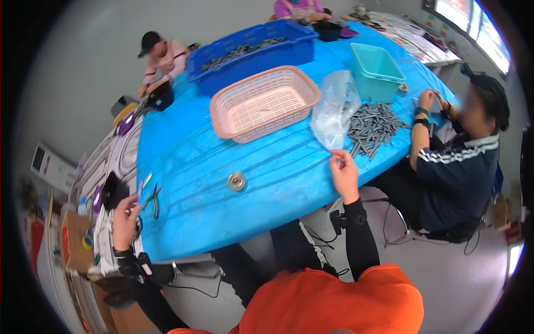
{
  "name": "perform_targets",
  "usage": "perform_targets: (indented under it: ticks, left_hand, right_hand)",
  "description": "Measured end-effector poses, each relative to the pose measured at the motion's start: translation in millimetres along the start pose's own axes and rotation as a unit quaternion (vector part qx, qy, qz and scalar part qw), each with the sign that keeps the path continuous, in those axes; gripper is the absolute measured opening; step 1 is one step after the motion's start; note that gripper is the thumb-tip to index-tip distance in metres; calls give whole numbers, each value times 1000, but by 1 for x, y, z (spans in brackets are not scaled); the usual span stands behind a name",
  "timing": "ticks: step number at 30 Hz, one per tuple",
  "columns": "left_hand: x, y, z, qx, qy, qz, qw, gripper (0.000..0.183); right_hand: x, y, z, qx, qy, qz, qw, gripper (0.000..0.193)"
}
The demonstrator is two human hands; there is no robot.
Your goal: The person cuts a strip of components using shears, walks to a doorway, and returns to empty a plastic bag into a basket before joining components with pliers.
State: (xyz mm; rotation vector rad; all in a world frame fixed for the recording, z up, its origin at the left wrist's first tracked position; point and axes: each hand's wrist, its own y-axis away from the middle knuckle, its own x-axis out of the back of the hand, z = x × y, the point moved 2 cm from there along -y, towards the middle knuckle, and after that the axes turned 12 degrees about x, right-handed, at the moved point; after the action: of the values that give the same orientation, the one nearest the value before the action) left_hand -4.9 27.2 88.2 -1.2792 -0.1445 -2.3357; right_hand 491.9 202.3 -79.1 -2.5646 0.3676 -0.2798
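Observation:
My left hand is at the table's left edge, its thumb and fingers drawn together. Whatever is between them is too small to make out. Just right of it lies a pair of pliers with dark handles, spread apart. My right hand is raised over the front right of the table, fingertips pinched, close to the lower end of a clear plastic bag. A thin dark strand seems to touch those fingertips, but I cannot tell what it is. Between my hands a small round metal piece sits on the blue table cover.
A pink basket stands mid-table, before a blue crate of dark pieces. At right, a pile of grey tube pieces lies beside a teal bin. A co-worker sits at right; two others work at the far side.

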Motion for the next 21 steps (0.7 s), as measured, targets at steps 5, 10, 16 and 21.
perform_targets:
  ticks: [5,10,16,21]
  left_hand:
    - [-75,130,-11,224,23,-182,957,23]
    - [-244,186,-66,68,-160,-170,970,50]
    - [-306,165,-106,119,-164,-163,965,42]
    - [-313,181,-140,-78,58,-393,915,28]
  right_hand:
    - [-4,46,-19,-43,-41,-351,934,21]
    - [-37,128,35,108,164,-554,809,36]
    - [-68,156,92,113,259,-554,783,33]
    - [-67,137,80,114,152,-689,699,21]
